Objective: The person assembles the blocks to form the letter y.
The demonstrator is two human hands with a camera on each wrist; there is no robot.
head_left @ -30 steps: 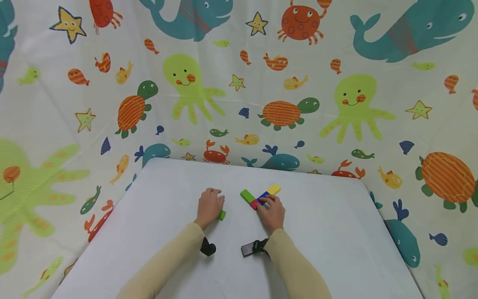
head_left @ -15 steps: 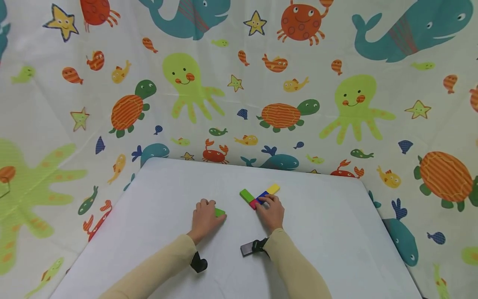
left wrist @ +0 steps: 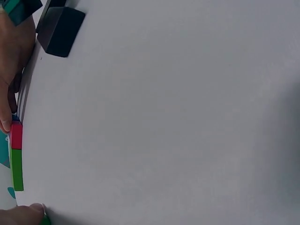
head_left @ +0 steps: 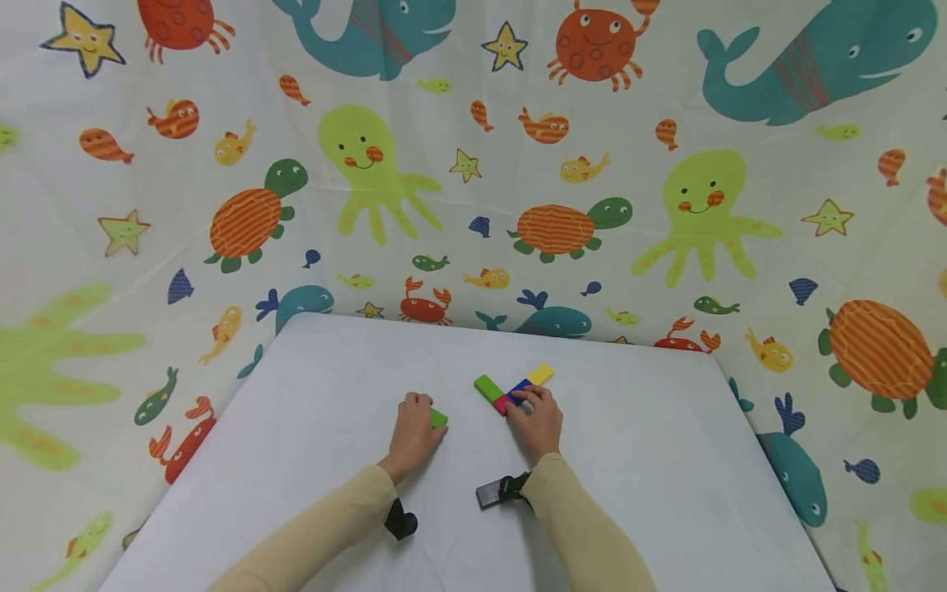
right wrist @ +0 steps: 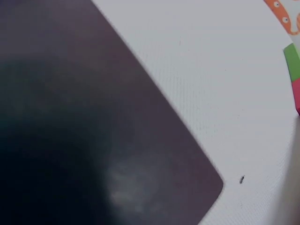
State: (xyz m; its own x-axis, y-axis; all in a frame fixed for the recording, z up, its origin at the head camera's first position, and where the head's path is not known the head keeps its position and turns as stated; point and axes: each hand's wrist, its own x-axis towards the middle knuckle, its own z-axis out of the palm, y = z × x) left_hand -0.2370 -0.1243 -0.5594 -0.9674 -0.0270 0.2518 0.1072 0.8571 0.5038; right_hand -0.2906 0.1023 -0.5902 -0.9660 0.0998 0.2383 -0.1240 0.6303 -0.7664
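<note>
In the head view my left hand (head_left: 411,432) holds a green block (head_left: 440,418) between thumb and fingers, low over the white table. The left wrist view shows only the thumb (left wrist: 26,214) against a sliver of that block. My right hand (head_left: 540,421) pinches the blue block (head_left: 521,388) in a V-shaped arrangement, its thumb beside the red block (head_left: 502,404). A second green block (head_left: 488,387) adjoins the red one on the left arm of the V. At the far right end lies a yellow block (head_left: 542,374). Fingers partly cover the blue block.
The white table (head_left: 651,444) ends at a curtain (head_left: 459,197) printed with sea animals. Near my right wrist is a grey flat rectangular piece (head_left: 489,494) with a black mount. Another black mount (head_left: 400,520) sits at my left wrist.
My left hand has drawn back towards me, and its thumb and fingers now close around the green block, which has turned. The right hand and the V of blocks stay put.
</note>
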